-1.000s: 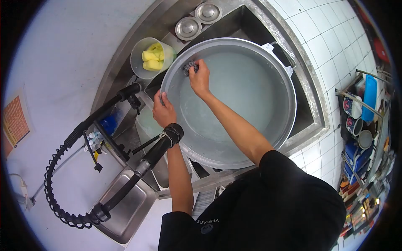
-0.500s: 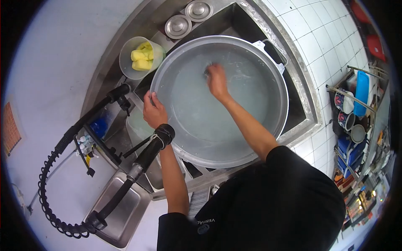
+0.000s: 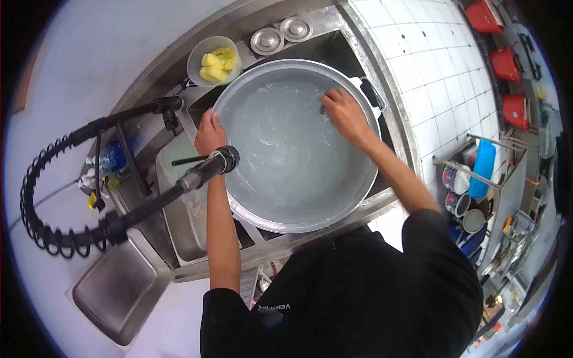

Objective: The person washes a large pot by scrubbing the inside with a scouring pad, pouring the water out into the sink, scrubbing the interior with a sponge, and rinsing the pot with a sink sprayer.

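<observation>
Scrubber (image 3: 323, 110) sits under right grip (image 3: 347, 114); pot (image 3: 292, 228) surrounds both.

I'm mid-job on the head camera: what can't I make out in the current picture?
Head view:
- Dark item: mostly hidden by the right hand.
- Pot floor: veiled by cloudy water.
- Left hand: holds the rim, but the hand itself hides the underside of its grip.
- Sink floor below the pot: hidden by the pot.
- Small shelf goods, far right: too small and blurred to identify.
</observation>
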Tool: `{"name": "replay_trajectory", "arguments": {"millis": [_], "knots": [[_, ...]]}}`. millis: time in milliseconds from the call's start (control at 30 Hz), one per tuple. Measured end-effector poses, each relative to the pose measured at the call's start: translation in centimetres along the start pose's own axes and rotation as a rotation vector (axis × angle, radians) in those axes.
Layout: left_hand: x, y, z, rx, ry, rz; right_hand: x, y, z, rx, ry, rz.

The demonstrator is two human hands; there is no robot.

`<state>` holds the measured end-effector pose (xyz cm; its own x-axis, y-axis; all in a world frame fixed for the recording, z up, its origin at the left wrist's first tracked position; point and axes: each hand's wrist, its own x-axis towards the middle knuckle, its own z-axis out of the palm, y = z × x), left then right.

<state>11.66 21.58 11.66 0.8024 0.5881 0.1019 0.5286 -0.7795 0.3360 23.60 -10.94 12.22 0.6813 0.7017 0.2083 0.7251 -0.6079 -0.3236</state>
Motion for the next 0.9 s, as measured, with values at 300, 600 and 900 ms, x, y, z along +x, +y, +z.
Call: {"name": "replay_trajectory", "arguments": {"millis": [300,600,900], "knots": [[0.3,-2.1,1.8,-0.18,0.1,0.09,0.0,3.3,-2.5,-0.42,-0.867,0.006],[0.1,-4.1,4.5,-0.311,0.225,0.123,1.1,4.0,0.1,-0.432,-0.811,-0.326],[-0.7,-5.7,6.5,-0.236,0.254,0.161,-18.9,0.8,19.2,0.164,-0.745,0.219]]}}
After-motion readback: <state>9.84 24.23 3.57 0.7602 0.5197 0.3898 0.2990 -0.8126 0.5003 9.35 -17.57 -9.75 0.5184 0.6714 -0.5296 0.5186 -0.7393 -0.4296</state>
